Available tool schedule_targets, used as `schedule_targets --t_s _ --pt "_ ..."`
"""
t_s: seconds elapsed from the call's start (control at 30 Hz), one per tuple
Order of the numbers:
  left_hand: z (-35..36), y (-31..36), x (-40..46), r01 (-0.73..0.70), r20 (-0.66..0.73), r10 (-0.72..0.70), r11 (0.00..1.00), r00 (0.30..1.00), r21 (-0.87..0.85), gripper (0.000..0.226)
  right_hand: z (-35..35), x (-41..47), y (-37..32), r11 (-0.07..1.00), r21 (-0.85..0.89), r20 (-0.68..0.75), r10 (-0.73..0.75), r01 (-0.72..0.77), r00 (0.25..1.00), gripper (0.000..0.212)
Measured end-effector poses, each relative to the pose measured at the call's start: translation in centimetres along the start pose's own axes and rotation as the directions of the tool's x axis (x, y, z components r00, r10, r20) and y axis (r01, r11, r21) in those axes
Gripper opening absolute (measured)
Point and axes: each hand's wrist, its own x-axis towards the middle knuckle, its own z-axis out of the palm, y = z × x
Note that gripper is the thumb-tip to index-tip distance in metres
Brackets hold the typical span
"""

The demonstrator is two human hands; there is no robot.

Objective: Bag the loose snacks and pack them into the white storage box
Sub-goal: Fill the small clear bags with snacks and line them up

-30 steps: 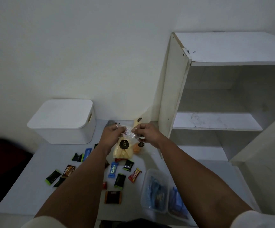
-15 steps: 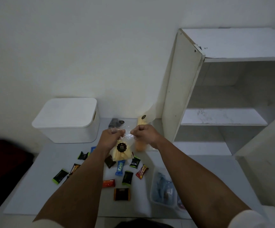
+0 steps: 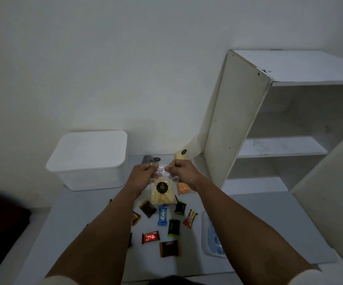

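Both hands are pinching the crinkled top of a clear bag [image 3: 162,192] of yellow snacks, the left hand [image 3: 144,174] and the right hand [image 3: 182,171] each gripping one side of the mouth, probably to open it or twist it closed. The bag is hanging below the grip, above the loose candies [image 3: 162,218] scattered on the table [image 3: 68,223]. Left of the grip the white box [image 3: 88,159] is sitting with its lid on, so packing is yet to come.

Clear crinkly plastic bag [image 3: 162,188]; matt white plastic storage box [image 3: 90,161].
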Motion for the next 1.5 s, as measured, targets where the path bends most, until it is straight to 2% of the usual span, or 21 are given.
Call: schedule_targets --t_s 0.17,0.37,0.5,0.6,0.73,0.87,0.93,1.0,1.07,1.2,1.5 --pt "-2.9 -1.1 -0.5 0.022 0.006 -0.022 1.0 1.0 0.009 0.029 2.7 -0.9 0.2 1.0 0.014 -0.047 0.022 -0.021 0.999 0.018" --pt "-5.9 -2.4 -1.8 -0.035 0.038 0.031 0.994 0.999 0.101 0.031 5.2 -1.9 0.8 0.998 -0.014 -0.089 -0.069 0.068 0.994 0.031" --pt "-7.1 -2.3 -2.3 -0.065 0.027 0.062 0.993 0.998 0.103 0.031 5.8 -2.8 0.3 1.0 0.003 -0.038 -0.017 0.017 0.999 0.022" --pt "-7.5 -2.2 -2.6 -0.1 0.037 0.096 0.986 0.995 0.133 0.032 6.2 -3.4 0.2 0.999 0.025 -0.032 -0.036 0.037 0.999 0.021" --pt "-7.5 -2.4 -3.0 -0.17 -0.053 0.18 0.973 0.982 0.154 0.011 6.7 -3.9 0.0 0.998 0.013 -0.109 -0.063 0.065 0.992 0.02" --pt "-7.5 -2.5 -3.3 -0.138 -0.228 0.188 0.966 0.956 0.217 0.024 6.6 -4.4 0.3 0.993 -0.032 -0.231 -0.114 0.11 0.966 0.024" --pt "-7.3 -2.5 -3.0 -0.034 -0.197 0.058 0.992 0.979 0.122 0.026 6.7 -4.7 0.5 0.991 -0.038 -0.264 -0.131 0.125 0.956 0.019" --pt "-6.6 -2.1 -3.3 0.121 -0.034 -0.124 0.991 0.992 -0.064 0.028 6.9 -4.8 0.7 0.992 -0.038 -0.256 -0.129 0.123 0.958 0.017" --pt "-5.9 -1.9 -3.4 0.215 0.064 -0.207 0.96 0.976 -0.178 0.034 7.2 -4.9 1.0 0.992 -0.047 -0.218 -0.123 0.115 0.968 0.012" --pt "-5.1 -1.7 -3.4 0.259 0.077 -0.247 0.923 0.966 -0.285 0.037 7.9 -5.2 1.3 0.991 -0.032 -0.197 -0.13 0.126 0.972 0.012" --pt "-4.9 -2.2 -3.4 0.251 0.096 -0.232 0.897 0.968 -0.363 0.027 8.3 -5.2 1.6 0.986 -0.07 -0.173 -0.161 0.151 0.972 0.018"
